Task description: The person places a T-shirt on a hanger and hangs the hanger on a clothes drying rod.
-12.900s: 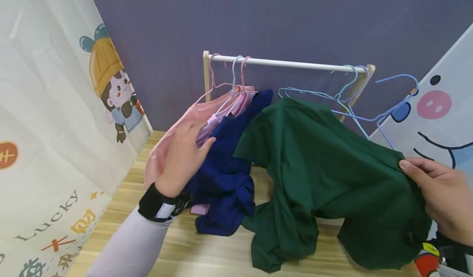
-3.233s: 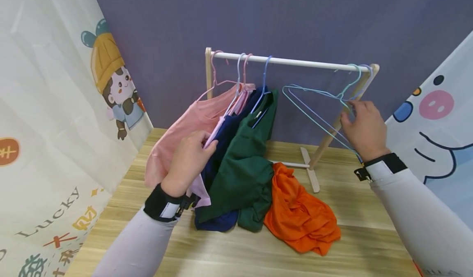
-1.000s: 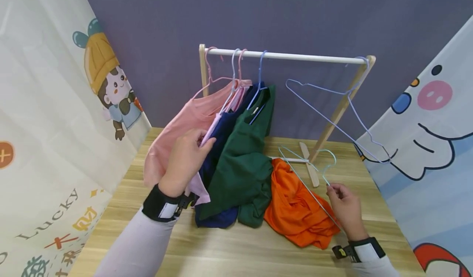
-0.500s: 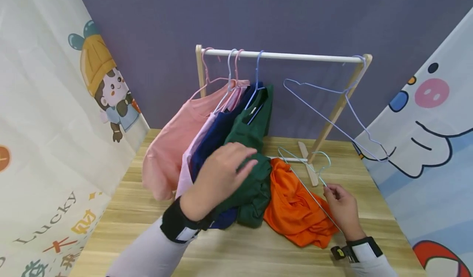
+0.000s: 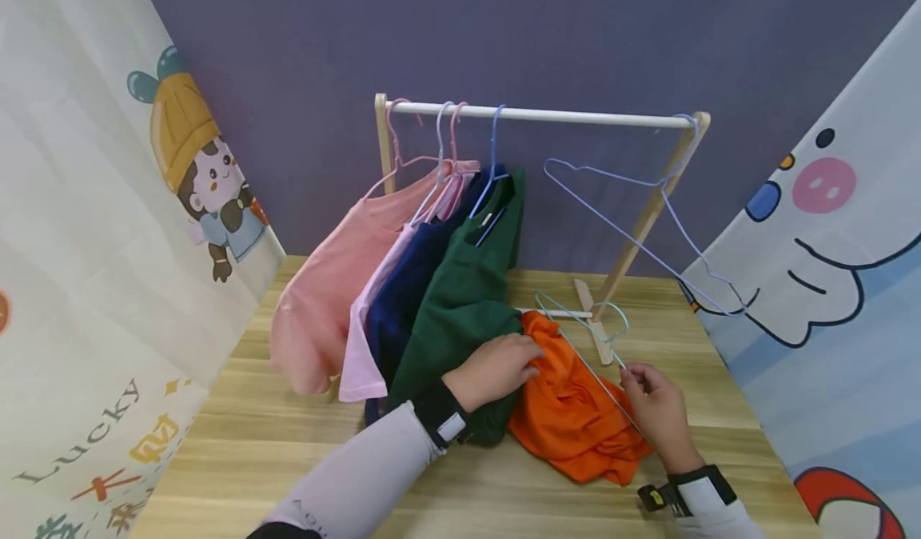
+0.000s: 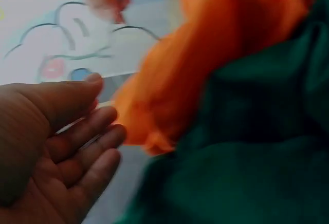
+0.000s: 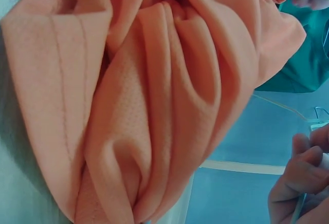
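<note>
A crumpled orange garment (image 5: 564, 415) lies on the wooden table (image 5: 288, 459); its kind cannot be told. My left hand (image 5: 496, 369) is at its left edge, in front of the hanging dark green garment (image 5: 460, 307). In the left wrist view that left hand (image 6: 61, 147) has loosely bent fingers with nothing between them. Low over the orange garment, my right hand (image 5: 658, 411) pinches one arm of a mint-green clothes hanger (image 5: 586, 363), whose hook points up and away. The right wrist view also shows the right hand (image 7: 303, 183) on the thin hanger, partly cut off.
A small clothes rack (image 5: 576, 115) stands at the back. A pink garment (image 5: 338, 283), a lilac one (image 5: 367, 363), a navy one (image 5: 403, 299) and the green one hang on its left half. A bare lavender hanger (image 5: 612, 223) hangs at its right end.
Earlier the green garment was hung on the rack, and the right hand took the mint hanger off the bar. The left hand has let go of the lilac garment and moved right to the orange one.
</note>
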Demonstrator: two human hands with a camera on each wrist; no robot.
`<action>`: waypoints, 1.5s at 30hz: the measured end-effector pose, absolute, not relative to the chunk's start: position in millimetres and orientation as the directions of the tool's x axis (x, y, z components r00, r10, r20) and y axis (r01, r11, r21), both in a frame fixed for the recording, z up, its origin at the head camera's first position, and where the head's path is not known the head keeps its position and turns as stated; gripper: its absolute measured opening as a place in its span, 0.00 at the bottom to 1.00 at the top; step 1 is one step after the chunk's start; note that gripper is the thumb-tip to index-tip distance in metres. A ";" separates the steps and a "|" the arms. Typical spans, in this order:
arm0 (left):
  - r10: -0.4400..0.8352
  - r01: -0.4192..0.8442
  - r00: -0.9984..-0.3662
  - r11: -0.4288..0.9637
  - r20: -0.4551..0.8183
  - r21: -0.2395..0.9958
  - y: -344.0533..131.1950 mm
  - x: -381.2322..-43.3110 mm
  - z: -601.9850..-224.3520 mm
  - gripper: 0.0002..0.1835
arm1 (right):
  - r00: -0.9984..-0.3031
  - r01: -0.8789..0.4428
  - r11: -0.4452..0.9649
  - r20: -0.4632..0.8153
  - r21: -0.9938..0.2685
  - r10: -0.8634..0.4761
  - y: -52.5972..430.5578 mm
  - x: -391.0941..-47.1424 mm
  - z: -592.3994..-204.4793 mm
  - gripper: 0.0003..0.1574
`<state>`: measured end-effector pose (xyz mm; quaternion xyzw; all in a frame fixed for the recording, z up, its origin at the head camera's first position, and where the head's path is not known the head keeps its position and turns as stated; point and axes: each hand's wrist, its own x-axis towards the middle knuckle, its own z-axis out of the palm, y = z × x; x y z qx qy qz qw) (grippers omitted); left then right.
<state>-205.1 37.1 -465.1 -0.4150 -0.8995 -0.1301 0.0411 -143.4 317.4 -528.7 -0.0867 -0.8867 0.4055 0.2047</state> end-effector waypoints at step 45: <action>0.592 0.716 -0.693 0.497 0.412 0.490 40.8 -205.2 -447.8 0.06 | -0.905 -0.025 0.655 0.296 -0.755 0.306 318.7 -134.4 -523.6 0.08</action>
